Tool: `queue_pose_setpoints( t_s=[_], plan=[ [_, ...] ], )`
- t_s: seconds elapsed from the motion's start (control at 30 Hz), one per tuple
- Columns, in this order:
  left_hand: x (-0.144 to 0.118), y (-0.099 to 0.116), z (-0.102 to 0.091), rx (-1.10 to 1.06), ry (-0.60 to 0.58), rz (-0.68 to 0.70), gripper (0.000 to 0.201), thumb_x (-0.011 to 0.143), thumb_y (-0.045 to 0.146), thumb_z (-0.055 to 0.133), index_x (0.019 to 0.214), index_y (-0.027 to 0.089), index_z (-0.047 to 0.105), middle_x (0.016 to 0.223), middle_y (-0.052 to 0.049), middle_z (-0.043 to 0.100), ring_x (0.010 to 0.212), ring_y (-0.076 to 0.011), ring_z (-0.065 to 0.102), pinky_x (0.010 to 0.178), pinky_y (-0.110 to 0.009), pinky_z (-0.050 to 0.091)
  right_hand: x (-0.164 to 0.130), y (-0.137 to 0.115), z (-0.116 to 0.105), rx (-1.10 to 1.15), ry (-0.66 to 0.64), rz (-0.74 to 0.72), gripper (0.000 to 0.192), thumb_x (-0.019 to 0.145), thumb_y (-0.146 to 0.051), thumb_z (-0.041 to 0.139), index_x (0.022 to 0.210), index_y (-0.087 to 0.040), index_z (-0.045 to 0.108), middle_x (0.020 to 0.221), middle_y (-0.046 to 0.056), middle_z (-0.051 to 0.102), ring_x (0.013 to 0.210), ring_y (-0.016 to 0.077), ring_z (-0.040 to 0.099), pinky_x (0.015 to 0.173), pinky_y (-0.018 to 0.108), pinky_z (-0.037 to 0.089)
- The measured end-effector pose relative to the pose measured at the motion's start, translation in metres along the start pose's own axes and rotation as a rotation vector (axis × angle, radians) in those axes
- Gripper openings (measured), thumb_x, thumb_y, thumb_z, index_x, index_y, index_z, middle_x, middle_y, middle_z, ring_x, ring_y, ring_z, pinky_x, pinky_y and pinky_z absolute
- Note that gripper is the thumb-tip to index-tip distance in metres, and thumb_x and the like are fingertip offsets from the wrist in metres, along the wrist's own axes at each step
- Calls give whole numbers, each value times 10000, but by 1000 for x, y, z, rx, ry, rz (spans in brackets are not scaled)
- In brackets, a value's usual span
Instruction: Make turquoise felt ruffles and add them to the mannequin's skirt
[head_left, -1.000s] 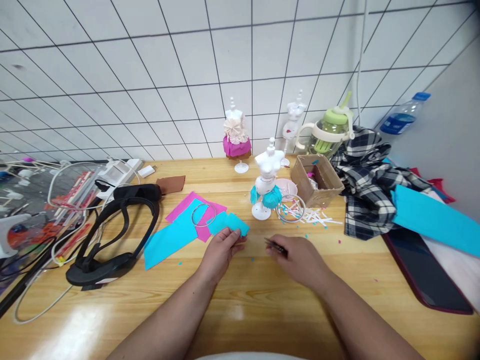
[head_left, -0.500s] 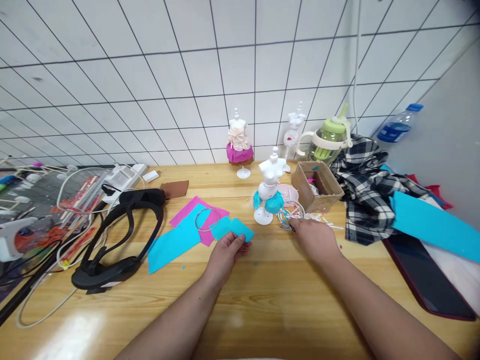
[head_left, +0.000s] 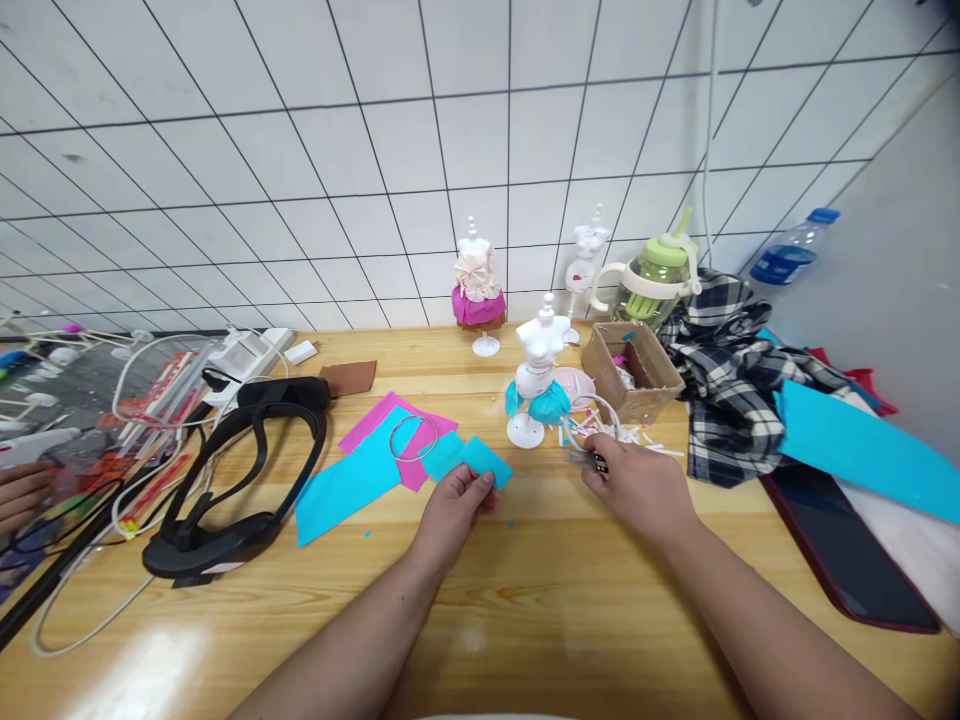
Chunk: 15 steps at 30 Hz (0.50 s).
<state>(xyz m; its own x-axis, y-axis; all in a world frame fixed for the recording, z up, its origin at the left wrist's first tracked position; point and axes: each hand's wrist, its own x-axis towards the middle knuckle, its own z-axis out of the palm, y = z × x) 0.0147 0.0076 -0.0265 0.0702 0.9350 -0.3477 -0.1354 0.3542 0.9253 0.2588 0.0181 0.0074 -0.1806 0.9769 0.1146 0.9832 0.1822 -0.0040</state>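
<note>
My left hand (head_left: 457, 505) pinches a small blue sheet (head_left: 489, 460), paper or cloth, between thumb and fingers. Closed around a dark-handled tool with silver blades (head_left: 577, 457), apparently small scissors, is my right hand (head_left: 637, 490); its grip hides most of the tool. A pale ring (head_left: 616, 420) stands tilted just behind those fingers, perhaps touching them. Between my hands and farther back, a white mini dress form (head_left: 541, 345) wears a puffy blue skirt (head_left: 550, 402). Left of my left hand lie larger blue sheets (head_left: 349, 495) and a pink sheet (head_left: 411, 474), with a thin metal ring (head_left: 392, 452) on top.
Behind stand two more dress forms (head_left: 478, 265) (head_left: 587, 250), a cardboard box (head_left: 637, 400), paper scraps (head_left: 649, 440) and a green-lidded jug (head_left: 660, 285). Rightward are a plaid cloth (head_left: 735, 430) and phone (head_left: 847, 550). Leftward lie a black headset (head_left: 225, 545), cables and another person's hand (head_left: 22, 495).
My right hand has drawn slightly nearer with the tool lifted from the scraps, and the pale ring has tilted up. My left hand's sheet has shifted slightly. Another person's hand has appeared at the left edge.
</note>
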Motion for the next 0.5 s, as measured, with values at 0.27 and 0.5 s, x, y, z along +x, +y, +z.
queue_pose_setpoints(
  t_s=[0.27,0.5],
  plan=[
    [-10,-7,4,635,-276,208,177,816,321,571,842,179,673,747,-17,672,674,-163,568,624,-262,409,-20,-18,-48,150,-166,-194,87,801,-244,516,877,-212,543,734,19,693,674,213,658,542,275,233],
    [-13,-9,9,747,-281,324,122,765,217,582,779,197,702,781,-26,708,729,-190,595,641,-269,420,0,-77,-85,176,-218,-455,149,819,-204,539,965,-224,558,780,18,703,666,202,654,503,268,236]
  ],
)
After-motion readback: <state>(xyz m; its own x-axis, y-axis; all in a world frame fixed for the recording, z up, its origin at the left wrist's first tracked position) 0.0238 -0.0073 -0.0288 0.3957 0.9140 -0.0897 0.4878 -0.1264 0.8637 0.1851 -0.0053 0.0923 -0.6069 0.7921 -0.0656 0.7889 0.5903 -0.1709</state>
